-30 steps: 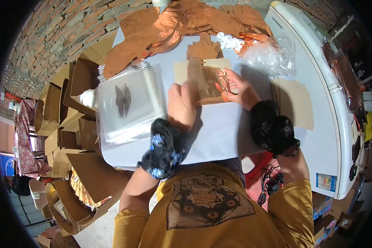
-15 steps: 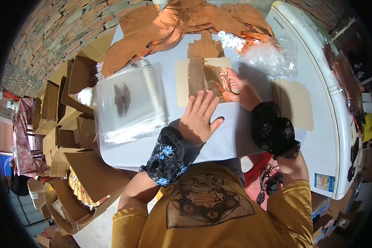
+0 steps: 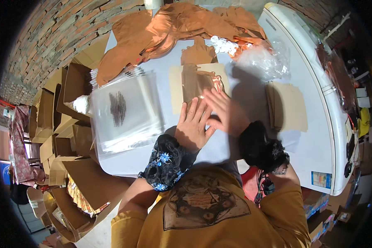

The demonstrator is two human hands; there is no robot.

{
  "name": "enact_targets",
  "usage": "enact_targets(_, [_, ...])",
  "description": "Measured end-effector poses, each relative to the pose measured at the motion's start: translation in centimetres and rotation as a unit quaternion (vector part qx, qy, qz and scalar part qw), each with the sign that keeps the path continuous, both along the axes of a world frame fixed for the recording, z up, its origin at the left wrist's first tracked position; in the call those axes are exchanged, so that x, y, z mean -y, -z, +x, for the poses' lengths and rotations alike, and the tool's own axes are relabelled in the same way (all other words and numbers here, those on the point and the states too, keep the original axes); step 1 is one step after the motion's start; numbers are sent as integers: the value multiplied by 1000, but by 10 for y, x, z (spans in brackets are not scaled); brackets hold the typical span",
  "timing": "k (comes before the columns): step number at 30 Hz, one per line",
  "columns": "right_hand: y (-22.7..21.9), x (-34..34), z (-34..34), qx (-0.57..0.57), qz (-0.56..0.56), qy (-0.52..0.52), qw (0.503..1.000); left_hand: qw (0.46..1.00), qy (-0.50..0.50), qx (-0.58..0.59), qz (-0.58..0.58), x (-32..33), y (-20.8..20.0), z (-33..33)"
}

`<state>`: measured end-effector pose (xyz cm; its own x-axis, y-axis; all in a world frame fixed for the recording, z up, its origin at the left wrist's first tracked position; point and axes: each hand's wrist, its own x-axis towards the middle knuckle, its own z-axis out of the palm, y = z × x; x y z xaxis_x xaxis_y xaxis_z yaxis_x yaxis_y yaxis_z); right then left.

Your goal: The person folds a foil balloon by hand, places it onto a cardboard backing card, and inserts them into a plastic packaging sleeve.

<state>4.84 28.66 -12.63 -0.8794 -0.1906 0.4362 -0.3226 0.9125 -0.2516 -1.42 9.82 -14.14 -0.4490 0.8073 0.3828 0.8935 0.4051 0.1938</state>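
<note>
A shiny copper-coloured foil sheet [image 3: 195, 84] lies flat on a beige card [image 3: 176, 84] in the middle of the table. My left hand [image 3: 193, 129] rests palm down at the near edge of the foil, with its fingers stretched out. Beside it, my right hand [image 3: 227, 110] is slightly blurred and slants in over the near right part of the foil. Its fingers are extended, and the two hands' fingers come close together or overlap. Neither hand grips anything. Beyond the card lies another copper-coloured foil piece [image 3: 198, 53].
Clear plastic sleeves [image 3: 142, 113] are stacked at left. A heap of copper foil [image 3: 173, 25], white string [image 3: 223, 44] and a crumpled clear bag [image 3: 268, 62] lie at the back. Brown cards [image 3: 291, 105] sit at right on a white appliance [image 3: 314, 136]. Cardboard boxes [image 3: 80, 136] stand left.
My right hand has moved left and nearer, from the foil's right edge to beside my left hand. My left hand stays at the foil's near edge. The whole view has shifted slightly.
</note>
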Motion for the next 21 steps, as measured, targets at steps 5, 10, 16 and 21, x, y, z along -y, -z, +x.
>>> enact_targets(5, [3, -8, 11, 107, 7, 51, 993, 1000, -3, 11, -5, 0, -6, 1])
enact_targets(10, [-1, -30, 24, 143, -34, 85, 985, 1000, 3, 31, -1, 0, -8, 1])
enact_targets(16, [8, -42, -10, 54, -144, 218, 964, 1000, -2, 16, -1, 0, -7, 2])
enact_targets(21, [18, -49, -42, 21, -197, 310, 930, 1000, 0, 17, 5, 1, -4, 1])
